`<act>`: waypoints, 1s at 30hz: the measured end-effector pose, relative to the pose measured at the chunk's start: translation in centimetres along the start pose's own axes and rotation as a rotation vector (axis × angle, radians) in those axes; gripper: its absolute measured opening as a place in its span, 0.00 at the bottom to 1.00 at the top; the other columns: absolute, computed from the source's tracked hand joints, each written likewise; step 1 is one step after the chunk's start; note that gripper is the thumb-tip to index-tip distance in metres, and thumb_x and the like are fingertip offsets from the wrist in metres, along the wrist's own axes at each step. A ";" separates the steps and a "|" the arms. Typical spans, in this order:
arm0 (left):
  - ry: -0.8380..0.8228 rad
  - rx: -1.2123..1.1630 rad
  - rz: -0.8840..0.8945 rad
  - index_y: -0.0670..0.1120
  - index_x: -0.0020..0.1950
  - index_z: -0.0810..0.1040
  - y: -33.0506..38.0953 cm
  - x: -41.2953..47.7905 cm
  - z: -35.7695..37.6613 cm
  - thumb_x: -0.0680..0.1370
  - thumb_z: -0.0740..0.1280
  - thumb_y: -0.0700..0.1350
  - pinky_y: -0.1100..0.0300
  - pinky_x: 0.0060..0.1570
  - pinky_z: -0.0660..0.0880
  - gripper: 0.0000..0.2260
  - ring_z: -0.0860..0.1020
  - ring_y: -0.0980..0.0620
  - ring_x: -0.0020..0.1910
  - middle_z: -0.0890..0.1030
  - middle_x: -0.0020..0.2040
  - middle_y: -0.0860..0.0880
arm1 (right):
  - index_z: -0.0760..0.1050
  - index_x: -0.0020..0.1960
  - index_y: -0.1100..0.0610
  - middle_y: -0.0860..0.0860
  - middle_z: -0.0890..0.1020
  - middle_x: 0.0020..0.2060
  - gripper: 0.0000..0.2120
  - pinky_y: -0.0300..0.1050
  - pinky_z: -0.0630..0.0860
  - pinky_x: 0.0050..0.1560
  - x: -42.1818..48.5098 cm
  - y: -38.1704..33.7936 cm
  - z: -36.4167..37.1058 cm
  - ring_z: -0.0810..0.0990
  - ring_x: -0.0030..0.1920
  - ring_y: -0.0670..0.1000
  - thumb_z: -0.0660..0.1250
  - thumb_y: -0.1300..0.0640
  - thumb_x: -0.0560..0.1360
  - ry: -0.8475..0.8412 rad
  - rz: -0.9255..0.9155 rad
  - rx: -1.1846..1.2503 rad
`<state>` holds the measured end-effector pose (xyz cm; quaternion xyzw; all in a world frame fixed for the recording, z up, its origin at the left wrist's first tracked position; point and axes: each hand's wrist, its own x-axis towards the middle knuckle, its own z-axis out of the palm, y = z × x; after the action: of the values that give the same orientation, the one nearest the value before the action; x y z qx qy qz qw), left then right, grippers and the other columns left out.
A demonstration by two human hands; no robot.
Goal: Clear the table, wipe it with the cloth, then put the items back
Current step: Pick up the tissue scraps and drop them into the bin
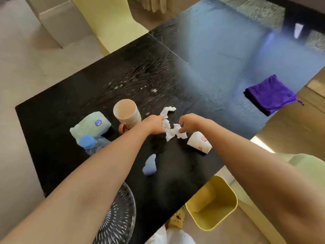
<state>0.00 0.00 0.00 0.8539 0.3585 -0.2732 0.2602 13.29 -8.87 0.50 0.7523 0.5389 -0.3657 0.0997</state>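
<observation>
Two bare forearms of mine reach out over the black wood-grain worktop. Nearest me, at about seven o'clock, a clear ribbed glass plate hangs partly past the worktop's near edge, and at five o'clock a yellow plastic waste bin stands on the floor just beside the corner. A little further in lies a small pale blue lump of something soft; I cannot tell what it is. At nine o'clock a clear plastic bottle with a blue cap lies beside a pale green soft pack of tissues.

At the centre, my left hand and my right hand meet on a crumpled white paper tissue. My left fingers are curled and pinching one end of it; my right fingers are bent and pinching the other end. Just right of it, a white paper cup with red print lies on its side. At eleven o'clock an empty beige paper cup stands upright, touching a small brown object that I cannot make out.

Far off at two o'clock, the folded purple cloth rests at the worktop's right edge, well apart from both hands.
</observation>
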 end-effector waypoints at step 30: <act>0.499 -0.634 -0.248 0.45 0.47 0.75 -3.4 2.3 5.2 0.75 0.64 0.37 0.59 0.43 0.72 0.04 0.75 0.50 0.46 0.77 0.49 0.46 | 0.73 0.60 0.56 0.57 0.70 0.57 0.15 0.49 0.71 0.45 8.6 -1.2 2.8 0.67 0.59 0.60 0.60 0.68 0.75 0.388 -0.082 -0.011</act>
<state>-2.69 -0.17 -6.02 0.7220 0.5769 0.0364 0.3802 12.30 -3.59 -6.89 0.7855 0.5802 -0.2147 -0.0168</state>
